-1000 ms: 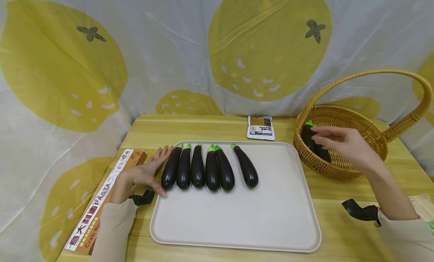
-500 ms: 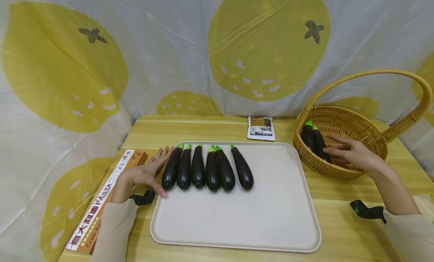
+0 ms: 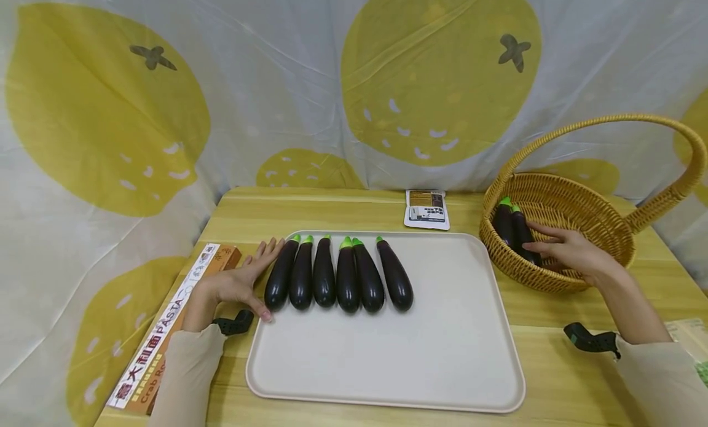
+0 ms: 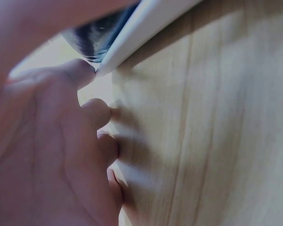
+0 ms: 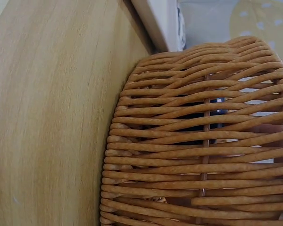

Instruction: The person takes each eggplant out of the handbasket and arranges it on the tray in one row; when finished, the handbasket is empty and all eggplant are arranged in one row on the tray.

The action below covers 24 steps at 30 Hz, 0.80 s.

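Note:
In the head view, a row of several dark purple eggplants with green stem ends lies on the cream tray. The rightmost eggplant is a little apart from the others. My left hand spreads its fingers beside the leftmost eggplant, its thumb over the tray's left rim. The left wrist view has its index fingertip against the tray's edge. Inside the wicker basket, two eggplants lie side by side. My right hand reaches in, fingers loosely bent, thumb and index touching the nearer one; its other fingers are hidden.
A pasta box lies left of the tray, under my left forearm. Behind the tray is a small white packet. The basket's tall handle arches above my right hand. A lemon-print cloth hangs behind the table.
My right hand has lowered into the basket and closed in on the nearer eggplant there. On the tray, the rightmost eggplant rolled slightly left. My left hand has stayed put.

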Tool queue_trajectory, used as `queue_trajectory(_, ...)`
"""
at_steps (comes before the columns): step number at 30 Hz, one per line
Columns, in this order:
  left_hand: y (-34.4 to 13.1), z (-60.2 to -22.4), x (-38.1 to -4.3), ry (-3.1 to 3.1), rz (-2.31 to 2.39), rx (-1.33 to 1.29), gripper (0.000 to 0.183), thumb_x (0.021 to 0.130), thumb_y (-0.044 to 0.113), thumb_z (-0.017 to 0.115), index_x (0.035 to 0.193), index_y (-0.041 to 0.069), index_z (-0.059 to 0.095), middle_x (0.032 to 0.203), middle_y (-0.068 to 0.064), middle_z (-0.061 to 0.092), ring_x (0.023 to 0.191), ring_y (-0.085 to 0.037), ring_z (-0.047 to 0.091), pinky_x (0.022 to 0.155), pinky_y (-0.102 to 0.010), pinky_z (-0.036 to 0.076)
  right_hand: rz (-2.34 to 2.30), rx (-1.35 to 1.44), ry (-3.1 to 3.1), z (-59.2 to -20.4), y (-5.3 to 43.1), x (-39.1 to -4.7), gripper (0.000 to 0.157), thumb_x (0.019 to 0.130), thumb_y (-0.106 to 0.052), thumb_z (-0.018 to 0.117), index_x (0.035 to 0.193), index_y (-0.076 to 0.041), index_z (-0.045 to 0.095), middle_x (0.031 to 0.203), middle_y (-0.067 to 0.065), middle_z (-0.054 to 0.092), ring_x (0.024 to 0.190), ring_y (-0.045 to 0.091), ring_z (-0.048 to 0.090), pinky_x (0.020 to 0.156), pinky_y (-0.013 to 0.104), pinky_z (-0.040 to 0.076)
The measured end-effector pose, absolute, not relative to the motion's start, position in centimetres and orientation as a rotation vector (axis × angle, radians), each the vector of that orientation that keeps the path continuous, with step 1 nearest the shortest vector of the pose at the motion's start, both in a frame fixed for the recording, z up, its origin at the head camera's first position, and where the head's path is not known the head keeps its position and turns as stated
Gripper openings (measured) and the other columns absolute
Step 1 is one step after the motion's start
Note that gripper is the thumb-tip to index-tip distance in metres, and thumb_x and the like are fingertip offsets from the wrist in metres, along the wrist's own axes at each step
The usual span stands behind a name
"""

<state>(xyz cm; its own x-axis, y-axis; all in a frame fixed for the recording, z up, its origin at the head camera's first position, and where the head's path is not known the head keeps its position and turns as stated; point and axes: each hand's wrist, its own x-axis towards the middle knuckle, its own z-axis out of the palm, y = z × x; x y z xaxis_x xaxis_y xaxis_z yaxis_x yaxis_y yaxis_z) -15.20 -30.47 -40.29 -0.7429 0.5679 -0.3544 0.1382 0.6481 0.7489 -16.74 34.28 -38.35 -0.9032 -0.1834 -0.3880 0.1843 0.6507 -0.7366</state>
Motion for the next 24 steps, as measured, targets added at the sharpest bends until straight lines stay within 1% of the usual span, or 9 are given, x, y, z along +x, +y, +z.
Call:
queue_trajectory(3,-30.5,-40.3,-15.2,2.290,0.971,0.549,0.152,0.063,0.021,0.099,0.167,0.016,-0.012,0.166,-0.023,-0.033,0.150,-0.047,-0.037,0.113,-0.077,-0.023,-1.153,0.018,2.438,-38.3,34.5,-16.8,0.071,0.111,-0.032,0.047,0.165,-0.005,0.010,0.128,0.037,0.053,0.091,0.009,0.056,0.071,0.028,0.057)
queue_trajectory(5,-30.5,-40.3,-15.2,2.291,0.968,0.547,0.152,0.063,0.021,0.099,0.167,0.015,-0.012,0.166,-0.023,-0.033,0.150,-0.047,-0.037,0.113,-0.076,-0.023,-1.156,0.031,2.446,-38.2,34.6,-16.8,0.068,0.111,-0.029,0.043,0.165,-0.003,0.009,0.106,0.016,0.060,0.080,0.009,0.052,0.065,0.027,0.052)
queue_trajectory(9,-30.5,-40.2,-15.2,2.289,0.965,0.538,0.152,0.063,0.021,0.099,0.167,0.016,-0.012,0.166,-0.023,-0.033,0.149,-0.048,-0.037,0.114,-0.076,-0.023,-1.118,0.025,2.496,-38.1,34.9,-16.7,0.061,0.113,-0.024,0.034,0.164,0.000,0.011,0.071,-0.009,0.046,0.057,0.008,0.040,0.056,0.028,0.042)
queue_trajectory(11,-30.4,-40.2,-15.2,2.289,0.965,0.536,0.151,0.063,0.021,0.099,0.167,0.017,-0.012,0.166,-0.022,-0.033,0.149,-0.048,-0.037,0.114,-0.075,-0.024,-1.080,0.003,2.539,-38.1,35.1,-16.6,0.060,0.113,-0.024,0.031,0.164,0.002,0.011,0.079,0.005,0.061,0.058,0.015,0.041,0.058,0.032,0.041)
queue_trajectory(13,-30.4,-40.2,-15.2,2.288,0.966,0.535,0.152,0.063,0.022,0.099,0.167,0.017,-0.012,0.166,-0.022,-0.033,0.149,-0.048,-0.037,0.114,-0.076,-0.024,-1.036,-0.011,2.574,-38.0,35.1,-16.6,0.062,0.114,-0.029,0.031,0.164,0.002,0.012,0.107,0.034,0.064,0.077,0.031,0.058,0.069,0.040,0.048)
queue_trajectory(16,-30.4,-40.1,-15.2,2.288,0.965,0.539,0.151,0.064,0.022,0.099,0.167,0.017,-0.012,0.166,-0.023,-0.033,0.150,-0.048,-0.037,0.114,-0.076,-0.023,-1.008,-0.017,2.607,-38.0,35.2,-16.7,0.068,0.113,-0.038,0.037,0.165,-0.002,0.013,0.146,0.048,0.039,0.084,0.040,0.052,0.070,0.044,0.045)
queue_trajectory(18,-30.4,-40.1,-15.2,2.287,0.966,0.541,0.151,0.064,0.022,0.099,0.167,0.017,-0.012,0.166,-0.023,-0.033,0.150,-0.048,-0.037,0.114,-0.076,-0.023,-0.979,-0.028,2.641,-38.1,35.1,-16.8,0.071,0.111,-0.041,0.043,0.164,-0.002,0.017,0.144,0.047,0.042,0.084,0.032,0.056,0.069,0.038,0.046)
queue_trajectory(20,-30.4,-40.1,-15.2,2.287,0.966,0.544,0.151,0.064,0.022,0.099,0.167,0.016,-0.012,0.166,-0.023,-0.033,0.150,-0.047,-0.036,0.114,-0.076,-0.023,-0.964,-0.030,2.665,-38.2,35.2,-16.9,0.072,0.110,-0.040,0.048,0.164,-0.002,0.020,0.138,0.044,0.049,0.075,0.017,0.045,0.062,0.031,0.039)
queue_trajectory(24,-30.4,-40.2,-15.2,2.284,0.969,0.547,0.151,0.064,0.022,0.099,0.167,0.016,-0.012,0.166,-0.023,-0.033,0.150,-0.047,-0.036,0.114,-0.075,-0.023,-0.947,-0.015,2.669,-38.1,35.4,-16.8,0.066,0.111,-0.035,0.044,0.163,0.001,0.022,0.134,0.043,0.050,0.083,0.020,0.046,0.067,0.031,0.038)
